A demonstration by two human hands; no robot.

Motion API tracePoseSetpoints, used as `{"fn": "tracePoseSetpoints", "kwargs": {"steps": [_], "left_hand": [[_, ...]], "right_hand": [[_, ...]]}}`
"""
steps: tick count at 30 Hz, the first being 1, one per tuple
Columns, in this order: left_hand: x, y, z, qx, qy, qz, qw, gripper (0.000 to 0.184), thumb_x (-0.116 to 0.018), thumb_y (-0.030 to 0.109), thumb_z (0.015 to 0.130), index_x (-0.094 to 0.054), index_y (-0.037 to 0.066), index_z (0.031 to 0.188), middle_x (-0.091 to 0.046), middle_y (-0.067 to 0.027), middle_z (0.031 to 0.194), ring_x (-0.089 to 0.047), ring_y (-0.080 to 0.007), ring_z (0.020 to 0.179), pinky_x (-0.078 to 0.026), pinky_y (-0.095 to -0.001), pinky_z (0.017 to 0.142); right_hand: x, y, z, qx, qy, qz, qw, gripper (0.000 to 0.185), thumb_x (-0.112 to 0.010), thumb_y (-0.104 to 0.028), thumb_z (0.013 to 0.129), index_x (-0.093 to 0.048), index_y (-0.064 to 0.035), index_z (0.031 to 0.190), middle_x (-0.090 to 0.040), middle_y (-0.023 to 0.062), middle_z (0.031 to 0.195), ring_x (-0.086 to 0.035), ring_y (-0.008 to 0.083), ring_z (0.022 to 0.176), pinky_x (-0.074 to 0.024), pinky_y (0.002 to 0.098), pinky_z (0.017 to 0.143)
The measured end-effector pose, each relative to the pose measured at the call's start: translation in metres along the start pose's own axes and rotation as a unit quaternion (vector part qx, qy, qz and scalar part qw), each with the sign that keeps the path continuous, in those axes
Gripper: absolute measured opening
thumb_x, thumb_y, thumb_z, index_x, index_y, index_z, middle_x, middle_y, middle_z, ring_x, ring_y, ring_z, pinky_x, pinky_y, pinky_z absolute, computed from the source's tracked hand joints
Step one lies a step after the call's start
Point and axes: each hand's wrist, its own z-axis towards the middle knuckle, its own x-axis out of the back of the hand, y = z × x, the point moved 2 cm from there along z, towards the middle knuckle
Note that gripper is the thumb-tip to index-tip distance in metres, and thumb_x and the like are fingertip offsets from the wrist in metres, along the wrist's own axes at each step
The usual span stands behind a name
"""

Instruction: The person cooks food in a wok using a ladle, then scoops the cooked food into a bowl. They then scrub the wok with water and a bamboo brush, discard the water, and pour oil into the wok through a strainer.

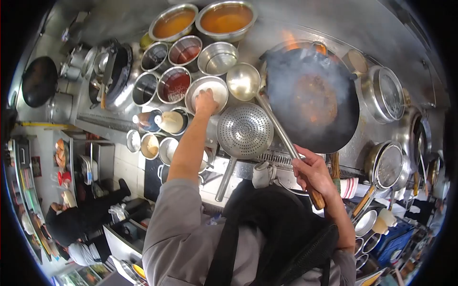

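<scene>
My left hand (206, 101) reaches into a metal bowl (189, 99) of white powder (219, 91). Its fingers are bunched together in the powder, their tips partly hidden. In my right hand (312, 172) is a long ladle (279, 125), gripped near its wooden handle end. The ladle's round bowl hangs beside the powder bowl, to the left of a smoking wok (346, 128). Brownish food (315, 97) shows blurrily through the smoke in the wok, and flames (289, 40) rise behind it. A perforated strainer (244, 131) lies below the ladle's bowl.
Two large bowls of orange liquid (226, 18) stand at the back. Several metal pots, one with red sauce (174, 86), crowd the left. Squeeze bottles (171, 122) stand nearer me. Round sieves (389, 164) sit at right. Another person (71, 226) is at lower left.
</scene>
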Motion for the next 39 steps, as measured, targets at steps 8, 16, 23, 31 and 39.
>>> {"fn": "tracePoseSetpoints", "kwargs": {"steps": [8, 16, 23, 31, 39], "left_hand": [[0.025, -0.005, 0.003, -0.089, 0.076, -0.183, 0.976, 0.023, -0.076, 0.021, 0.072, -0.074, 0.007, 0.091, -0.075, -0.0148, 0.091, -0.072, -0.0311, 0.093, -0.056, -0.0418, 0.087], [0.116, 0.098, -0.019, -0.228, 0.097, -0.309, 0.918, 0.021, -0.079, 0.014, 0.079, -0.075, 0.005, 0.097, -0.076, -0.0142, 0.091, -0.074, -0.0263, 0.082, -0.058, -0.0370, 0.079], [0.108, 0.089, -0.013, -0.204, 0.234, -0.302, 0.901, 0.011, -0.072, 0.009, 0.085, -0.072, 0.006, 0.096, -0.074, -0.0163, 0.092, -0.073, -0.0299, 0.086, -0.058, -0.0394, 0.077], [-0.005, -0.017, -0.001, 0.002, 0.089, -0.040, 0.995, 0.024, -0.061, 0.020, 0.087, -0.073, 0.005, 0.100, -0.073, -0.0245, 0.103, -0.071, -0.0399, 0.098, -0.056, -0.0499, 0.090], [-0.003, -0.003, -0.001, 0.007, 0.019, 0.046, 0.999, 0.027, -0.058, 0.015, 0.092, -0.065, 0.001, 0.115, -0.068, -0.0237, 0.117, -0.069, -0.0383, 0.108, -0.056, -0.0446, 0.095]], "right_hand": [[0.005, 0.005, -0.003, 0.038, -0.020, 0.055, 0.998, 0.060, -0.066, -0.015, 0.099, -0.042, -0.0032, 0.153, -0.059, 0.0042, 0.072, -0.052, 0.0100, 0.047, -0.0443, 0.0266, 0.041], [0.003, 0.006, 0.000, 0.048, -0.057, 0.126, 0.989, 0.060, -0.070, -0.021, 0.098, -0.044, -0.0023, 0.149, -0.060, 0.0041, 0.072, -0.052, 0.0096, 0.046, -0.0428, 0.0249, 0.039], [0.006, 0.011, -0.005, 0.050, -0.073, 0.149, 0.985, 0.062, -0.071, -0.022, 0.097, -0.043, -0.0017, 0.149, -0.059, 0.0036, 0.072, -0.052, 0.0098, 0.047, -0.0427, 0.0256, 0.039], [0.008, 0.007, -0.009, 0.057, -0.052, 0.153, 0.985, 0.055, -0.069, -0.018, 0.098, -0.049, -0.0050, 0.147, -0.060, 0.0041, 0.072, -0.052, 0.0105, 0.044, -0.0421, 0.0257, 0.037], [-0.002, -0.004, -0.014, 0.038, -0.032, 0.124, 0.991, 0.059, -0.069, -0.020, 0.098, -0.045, -0.0038, 0.150, -0.058, 0.0058, 0.072, -0.051, 0.0113, 0.044, -0.0412, 0.0261, 0.037]]}}
